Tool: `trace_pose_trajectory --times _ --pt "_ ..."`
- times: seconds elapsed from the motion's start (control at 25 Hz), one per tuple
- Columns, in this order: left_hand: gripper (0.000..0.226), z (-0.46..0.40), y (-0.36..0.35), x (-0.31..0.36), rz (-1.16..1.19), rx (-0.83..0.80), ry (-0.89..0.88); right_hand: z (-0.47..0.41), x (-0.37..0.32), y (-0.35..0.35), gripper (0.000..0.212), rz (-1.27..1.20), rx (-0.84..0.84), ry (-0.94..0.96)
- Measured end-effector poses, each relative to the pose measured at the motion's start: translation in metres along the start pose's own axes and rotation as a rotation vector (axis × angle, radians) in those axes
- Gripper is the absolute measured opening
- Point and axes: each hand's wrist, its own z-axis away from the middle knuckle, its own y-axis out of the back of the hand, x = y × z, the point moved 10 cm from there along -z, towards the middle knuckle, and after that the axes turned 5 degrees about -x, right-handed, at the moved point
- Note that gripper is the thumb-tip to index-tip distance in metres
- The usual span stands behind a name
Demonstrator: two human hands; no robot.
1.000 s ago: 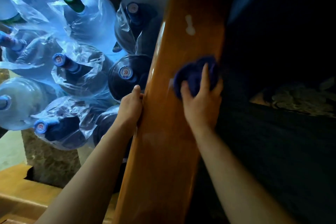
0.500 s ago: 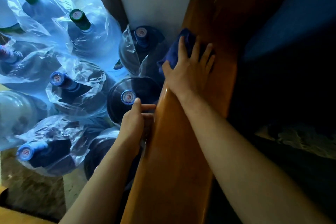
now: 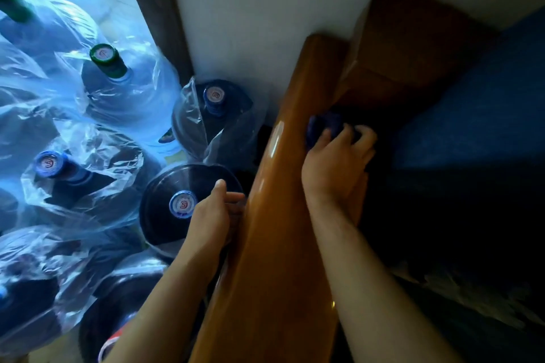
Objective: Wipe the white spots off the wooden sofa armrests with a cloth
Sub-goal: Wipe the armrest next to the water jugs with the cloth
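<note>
Two hands are at the glossy orange-brown wooden sofa armrest (image 3: pixel 283 215), and the working one has shifted in the last half second. The right hand (image 3: pixel 336 168), which was spread flat over the crumpled dark blue cloth (image 3: pixel 323 127) near the left edge of the rail, has slid across to the inner right edge, close to where the rail meets the darker wooden sofa back (image 3: pixel 413 47). Its fingers are now curled round the cloth, bunching it against the wood above the blue seat cushion (image 3: pixel 472 115). The left hand (image 3: pixel 215 212) has hardly moved: it rests against the outer side of the rail with thumb up and fingers loosely bent, gripping nothing that I can see.

A second ago a white spot showed on top of the rail; now the visible top face looks clean, with only a bright glare streak near the left edge. My guess is the top of this armrest is done and the hand is working the inner edge or corner, which is too dark to judge for spots.

As for writing, the big plastic-wrapped blue water jugs (image 3: pixel 188 203) beside the sofa carry round cap labels with a red swirl mark, on blue caps and one green cap (image 3: pixel 103 56). No words on them can be read.
</note>
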Motion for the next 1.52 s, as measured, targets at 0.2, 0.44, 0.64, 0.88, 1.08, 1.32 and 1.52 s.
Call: trace_pose_trajectory --times 0.2,0.44,0.64,0.88,1.08,1.32,1.52 --pt "0.055 -0.025 -0.002 0.007 0.048 -0.027 0.030 0.014 -0.081 -0.031 0.048 -0.024 -0.223 0.767" --pt "0.053 -0.043 -0.015 0.008 0.047 -0.104 0.032 -0.154 -0.131 -0.063 0.062 0.117 -0.071 0.150" --pt "0.058 -0.052 -0.027 0.025 0.045 -0.259 0.079 -0.188 -0.124 -0.032 0.048 0.037 0.098 0.136" --pt "0.028 -0.062 -0.053 0.074 -0.036 -0.301 -0.069 -0.079 -0.134 -0.081 0.047 0.664 -0.197 0.646" --pt "0.024 -0.047 -0.045 0.053 -0.109 -0.313 -0.077 -0.114 -0.169 -0.118 0.059 1.212 -0.503 0.648" --pt "0.036 -0.016 -0.025 0.006 -0.179 -0.283 0.022 0.024 -0.136 -0.097 0.040 0.724 -0.702 1.321" --pt "0.041 0.019 0.007 -0.035 -0.221 -0.274 0.063 -0.038 -0.159 -0.064 0.034 0.692 -0.428 1.124"
